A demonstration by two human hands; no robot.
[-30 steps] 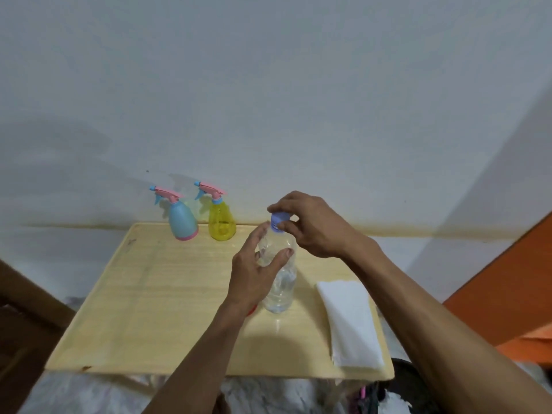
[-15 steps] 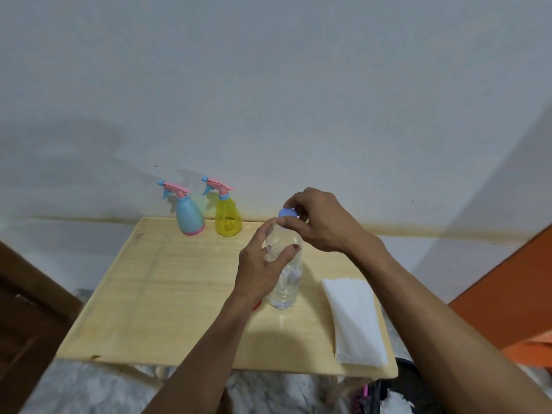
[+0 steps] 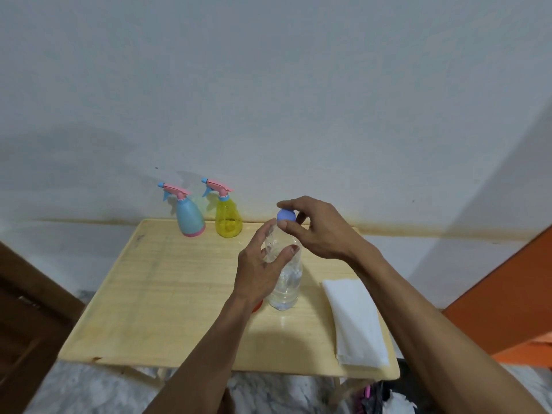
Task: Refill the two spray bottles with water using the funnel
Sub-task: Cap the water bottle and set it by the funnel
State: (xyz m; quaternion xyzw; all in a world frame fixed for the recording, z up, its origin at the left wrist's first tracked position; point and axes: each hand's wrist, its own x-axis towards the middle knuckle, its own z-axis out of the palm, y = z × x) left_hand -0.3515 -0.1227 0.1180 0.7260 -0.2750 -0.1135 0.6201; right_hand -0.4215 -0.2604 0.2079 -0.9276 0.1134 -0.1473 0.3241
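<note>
Head view: a clear water bottle (image 3: 285, 276) is steadied mid-table by the left hand (image 3: 259, 271), fingers wrapped around it; right hand (image 3: 316, 228) fingertips are pinched on the blue cap (image 3: 286, 215). Both spray bottles (image 3: 189, 215) (image 3: 227, 215) stand capped at the back edge. A hard squeeze on the thin plastic could likely spill water once uncapped.

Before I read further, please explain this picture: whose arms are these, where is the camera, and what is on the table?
There is no machine here. A person wears one camera on the head, looking forward and down at the two bare hands. The left hand grips a clear water bottle standing on the wooden table. The right hand pinches its blue cap. At the back, by the wall, stand a blue spray bottle and a yellow spray bottle. A folded white cloth lies on the right. Something red peeks out under the left wrist; I cannot identify it.
</note>
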